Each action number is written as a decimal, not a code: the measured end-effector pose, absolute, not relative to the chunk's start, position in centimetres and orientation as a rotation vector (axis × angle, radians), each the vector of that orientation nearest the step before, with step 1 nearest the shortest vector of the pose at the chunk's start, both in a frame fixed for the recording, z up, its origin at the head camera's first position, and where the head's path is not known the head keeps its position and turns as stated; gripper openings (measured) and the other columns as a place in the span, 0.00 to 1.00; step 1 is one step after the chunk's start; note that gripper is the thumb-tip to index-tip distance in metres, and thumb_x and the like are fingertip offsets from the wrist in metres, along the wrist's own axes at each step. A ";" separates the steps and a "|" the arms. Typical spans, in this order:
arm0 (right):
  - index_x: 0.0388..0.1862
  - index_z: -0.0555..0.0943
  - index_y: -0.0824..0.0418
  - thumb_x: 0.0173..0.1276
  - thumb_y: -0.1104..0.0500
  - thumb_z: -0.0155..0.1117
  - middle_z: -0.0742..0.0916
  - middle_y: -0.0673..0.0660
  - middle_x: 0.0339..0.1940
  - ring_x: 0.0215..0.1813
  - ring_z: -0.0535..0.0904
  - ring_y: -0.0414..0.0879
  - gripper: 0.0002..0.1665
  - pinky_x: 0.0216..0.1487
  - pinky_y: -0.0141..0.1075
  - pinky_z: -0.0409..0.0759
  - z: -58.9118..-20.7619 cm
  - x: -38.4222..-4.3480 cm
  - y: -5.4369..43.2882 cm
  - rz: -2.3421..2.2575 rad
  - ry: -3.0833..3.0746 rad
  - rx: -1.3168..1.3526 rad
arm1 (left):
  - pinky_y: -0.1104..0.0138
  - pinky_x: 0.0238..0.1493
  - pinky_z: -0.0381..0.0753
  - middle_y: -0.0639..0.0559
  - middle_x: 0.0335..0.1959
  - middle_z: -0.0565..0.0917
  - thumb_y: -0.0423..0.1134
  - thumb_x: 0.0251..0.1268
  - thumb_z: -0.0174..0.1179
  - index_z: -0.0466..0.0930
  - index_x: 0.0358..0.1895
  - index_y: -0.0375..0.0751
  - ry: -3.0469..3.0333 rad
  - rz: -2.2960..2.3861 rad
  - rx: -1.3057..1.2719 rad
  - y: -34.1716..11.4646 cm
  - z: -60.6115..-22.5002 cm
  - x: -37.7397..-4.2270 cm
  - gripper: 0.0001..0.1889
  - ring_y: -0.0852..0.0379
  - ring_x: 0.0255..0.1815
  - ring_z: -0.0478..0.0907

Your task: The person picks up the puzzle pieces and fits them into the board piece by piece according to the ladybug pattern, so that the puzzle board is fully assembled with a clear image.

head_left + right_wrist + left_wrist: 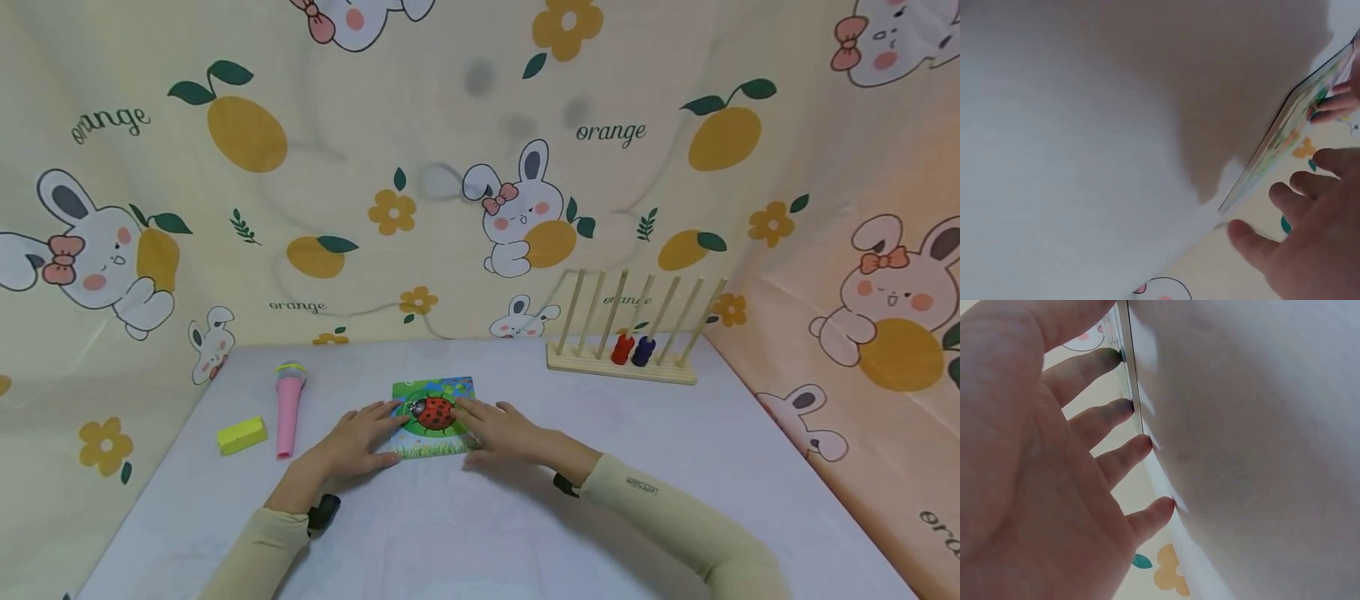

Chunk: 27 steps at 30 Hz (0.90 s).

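Note:
A flat, square picture board with a red ladybug (437, 412) on a green ground lies near the middle of the table. Along its left side, my left hand (354, 442) rests with fingers extended, the fingertips touching the board's edge and surface. My right hand (510, 433) reaches over the right side, its fingers spread across the picture's border. Seen from the left wrist, the left fingertips meet the thin edge of the board (1127, 337). In the right wrist view the board (1285, 131) appears edge-on, with the right fingers (1254, 244) straight beside it.
To the left lie a yellow block (242, 436) and a pink toy microphone (288, 408). A wooden peg rack (622, 367) stands at the back right, with red beads (622, 350) and dark blue beads (643, 352) on its pegs. A printed cloth (450, 250) hangs behind the white table (465, 542).

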State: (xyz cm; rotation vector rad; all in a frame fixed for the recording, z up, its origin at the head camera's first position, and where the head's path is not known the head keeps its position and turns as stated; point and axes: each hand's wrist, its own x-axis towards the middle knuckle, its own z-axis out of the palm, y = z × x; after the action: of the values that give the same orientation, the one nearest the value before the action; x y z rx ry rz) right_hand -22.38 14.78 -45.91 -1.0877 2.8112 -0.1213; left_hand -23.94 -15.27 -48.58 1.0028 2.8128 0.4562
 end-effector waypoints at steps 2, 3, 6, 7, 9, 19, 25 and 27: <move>0.80 0.59 0.58 0.70 0.36 0.60 0.59 0.58 0.81 0.80 0.54 0.55 0.48 0.70 0.63 0.60 -46.0 -21.8 15.2 -0.089 2.770 -1.083 | 0.31 0.67 0.55 0.39 0.77 0.61 0.54 0.66 0.63 0.70 0.72 0.44 2.814 0.449 0.997 -15.3 -48.7 -23.9 0.34 0.34 0.77 0.55; 0.80 0.58 0.57 0.70 0.34 0.58 0.57 0.57 0.82 0.80 0.52 0.55 0.49 0.71 0.64 0.57 -46.0 -21.5 15.4 -0.079 2.752 -1.075 | 0.32 0.67 0.55 0.39 0.77 0.60 0.54 0.66 0.63 0.70 0.72 0.44 2.813 0.450 0.994 -15.3 -48.7 -23.9 0.34 0.35 0.77 0.54; 0.81 0.56 0.54 0.72 0.31 0.52 0.55 0.55 0.83 0.82 0.46 0.56 0.48 0.73 0.65 0.50 -46.1 -21.0 15.7 -0.054 2.716 -1.064 | 0.32 0.67 0.55 0.39 0.77 0.60 0.54 0.66 0.64 0.70 0.72 0.44 2.812 0.457 0.989 -15.3 -48.7 -23.9 0.34 0.34 0.77 0.54; 0.82 0.55 0.54 0.72 0.31 0.51 0.54 0.55 0.83 0.82 0.45 0.56 0.48 0.73 0.65 0.48 -46.1 -20.9 15.7 -0.056 2.709 -1.055 | 0.31 0.67 0.54 0.39 0.77 0.60 0.54 0.66 0.64 0.70 0.72 0.44 2.812 0.461 0.990 -15.3 -48.7 -23.9 0.34 0.34 0.77 0.54; 0.82 0.54 0.53 0.72 0.30 0.50 0.53 0.54 0.83 0.82 0.43 0.55 0.49 0.74 0.65 0.46 -46.2 -20.7 15.8 -0.059 2.704 -1.041 | 0.32 0.67 0.54 0.39 0.77 0.61 0.54 0.66 0.64 0.70 0.72 0.44 2.813 0.467 0.991 -15.4 -48.6 -23.9 0.34 0.34 0.77 0.54; 0.83 0.51 0.53 0.72 0.28 0.49 0.52 0.51 0.83 0.82 0.42 0.53 0.50 0.74 0.65 0.43 -46.8 -20.6 15.7 -0.032 2.689 -1.008 | 0.32 0.67 0.56 0.38 0.77 0.61 0.54 0.67 0.64 0.70 0.72 0.44 2.816 0.454 1.004 -15.4 -48.4 -23.9 0.34 0.34 0.76 0.55; 0.83 0.51 0.54 0.74 0.30 0.47 0.52 0.53 0.83 0.82 0.42 0.55 0.49 0.74 0.65 0.43 -46.6 -20.6 15.8 -0.042 2.710 -1.020 | 0.31 0.66 0.56 0.38 0.77 0.60 0.55 0.67 0.62 0.69 0.73 0.43 2.804 0.474 0.984 -15.2 -48.0 -23.8 0.35 0.34 0.76 0.54; 0.82 0.52 0.57 0.75 0.32 0.47 0.53 0.57 0.83 0.82 0.43 0.57 0.48 0.74 0.66 0.42 -46.4 -20.5 15.8 -0.066 2.749 -0.993 | 0.31 0.66 0.56 0.37 0.77 0.60 0.56 0.69 0.60 0.68 0.73 0.42 2.792 0.509 0.976 -15.1 -48.0 -23.7 0.34 0.33 0.76 0.54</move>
State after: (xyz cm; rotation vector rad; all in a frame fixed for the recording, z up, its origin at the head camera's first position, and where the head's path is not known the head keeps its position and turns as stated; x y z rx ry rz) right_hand -20.53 15.84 -46.37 -0.9931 2.7487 -0.0660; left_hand -23.69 -15.06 -47.97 0.9757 2.7916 0.5094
